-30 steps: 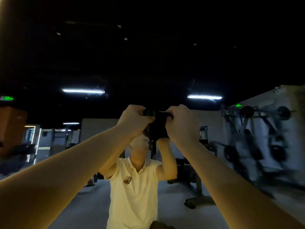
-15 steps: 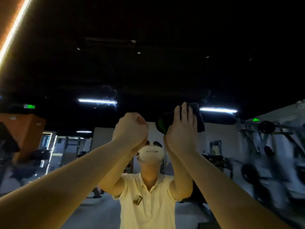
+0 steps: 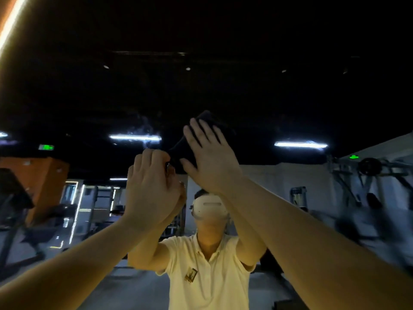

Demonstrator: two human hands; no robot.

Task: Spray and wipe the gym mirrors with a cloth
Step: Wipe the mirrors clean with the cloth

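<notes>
The gym mirror [image 3: 290,97] fills the view, with dark glass open above and to both sides. The right hand [image 3: 210,157], fingers straight, presses a dark cloth [image 3: 183,148] flat against it. The left hand [image 3: 149,186] curls at the cloth's lower-left edge; whether it grips cannot be told.

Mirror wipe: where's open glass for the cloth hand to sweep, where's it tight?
Free: mirror above the cloth and rightward of the right hand, toward the reflected strip light; also left of the left hand. Crowded: the cloth's lower-left corner, where the curled left hand sits beside the right thumb.
</notes>
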